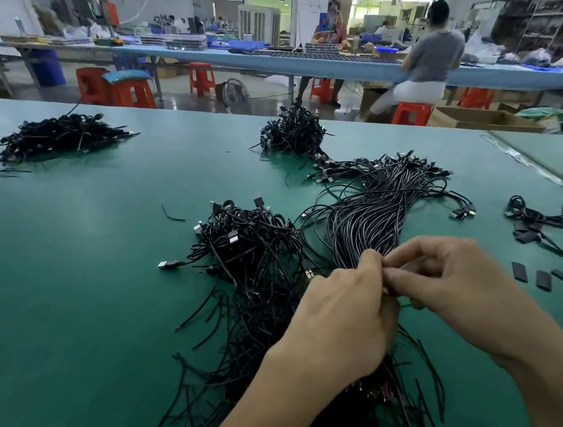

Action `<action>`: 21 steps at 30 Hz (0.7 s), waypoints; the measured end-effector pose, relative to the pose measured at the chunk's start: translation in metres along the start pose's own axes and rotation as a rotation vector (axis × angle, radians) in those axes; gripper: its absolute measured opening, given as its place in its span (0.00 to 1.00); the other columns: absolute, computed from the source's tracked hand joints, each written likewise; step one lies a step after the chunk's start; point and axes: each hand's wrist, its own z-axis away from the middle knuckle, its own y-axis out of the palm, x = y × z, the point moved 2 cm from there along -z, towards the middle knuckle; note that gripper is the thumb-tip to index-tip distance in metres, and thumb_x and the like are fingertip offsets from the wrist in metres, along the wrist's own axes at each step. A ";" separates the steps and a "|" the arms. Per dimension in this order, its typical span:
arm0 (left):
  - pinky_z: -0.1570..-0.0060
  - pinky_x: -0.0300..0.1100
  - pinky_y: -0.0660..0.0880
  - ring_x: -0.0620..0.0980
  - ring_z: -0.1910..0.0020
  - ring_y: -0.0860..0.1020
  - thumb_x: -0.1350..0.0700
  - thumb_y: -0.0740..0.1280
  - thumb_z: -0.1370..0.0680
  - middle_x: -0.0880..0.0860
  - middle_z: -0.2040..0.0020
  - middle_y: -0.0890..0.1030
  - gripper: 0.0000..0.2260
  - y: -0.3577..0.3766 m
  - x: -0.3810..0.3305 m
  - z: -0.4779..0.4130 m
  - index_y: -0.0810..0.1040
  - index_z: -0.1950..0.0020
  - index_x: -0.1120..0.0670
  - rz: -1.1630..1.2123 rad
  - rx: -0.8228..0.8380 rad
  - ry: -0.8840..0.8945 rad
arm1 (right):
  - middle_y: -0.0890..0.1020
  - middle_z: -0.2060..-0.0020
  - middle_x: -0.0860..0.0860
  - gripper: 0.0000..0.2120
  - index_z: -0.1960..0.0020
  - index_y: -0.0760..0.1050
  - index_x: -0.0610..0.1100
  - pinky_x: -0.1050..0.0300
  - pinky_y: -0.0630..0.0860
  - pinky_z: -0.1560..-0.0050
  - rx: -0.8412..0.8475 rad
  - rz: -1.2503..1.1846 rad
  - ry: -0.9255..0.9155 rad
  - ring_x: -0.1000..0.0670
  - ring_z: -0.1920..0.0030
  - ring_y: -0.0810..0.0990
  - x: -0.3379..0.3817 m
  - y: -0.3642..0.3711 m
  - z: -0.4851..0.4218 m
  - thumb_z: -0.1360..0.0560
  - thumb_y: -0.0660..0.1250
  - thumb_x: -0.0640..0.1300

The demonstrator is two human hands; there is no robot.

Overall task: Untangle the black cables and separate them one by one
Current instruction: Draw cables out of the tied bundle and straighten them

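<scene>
On the green table point(75, 302), a knotted heap of black cables point(252, 250) lies left of my left hand point(345, 317), whose curled fingers pinch the long bundle point(376, 211) at its near end. My right hand point(452, 286) pinches there too. Pulling hard, I judge, could tighten snags or drag neighbours along.

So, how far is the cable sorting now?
Done, it seems: the combed bundle lies fairly parallel. In hand: left hand and right hand pinch cables at its near end. Left: the tangled heap beside it, mostly knotted.
</scene>
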 end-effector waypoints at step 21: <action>0.78 0.35 0.54 0.44 0.76 0.55 0.37 0.55 0.19 0.44 0.75 0.58 0.26 -0.019 0.004 -0.003 0.74 0.70 0.51 1.099 0.377 -0.242 | 0.82 0.70 0.47 0.10 0.59 0.82 0.49 0.67 0.70 0.71 -0.004 -0.495 -0.174 0.55 0.71 0.74 0.017 -0.003 0.004 0.37 0.72 0.53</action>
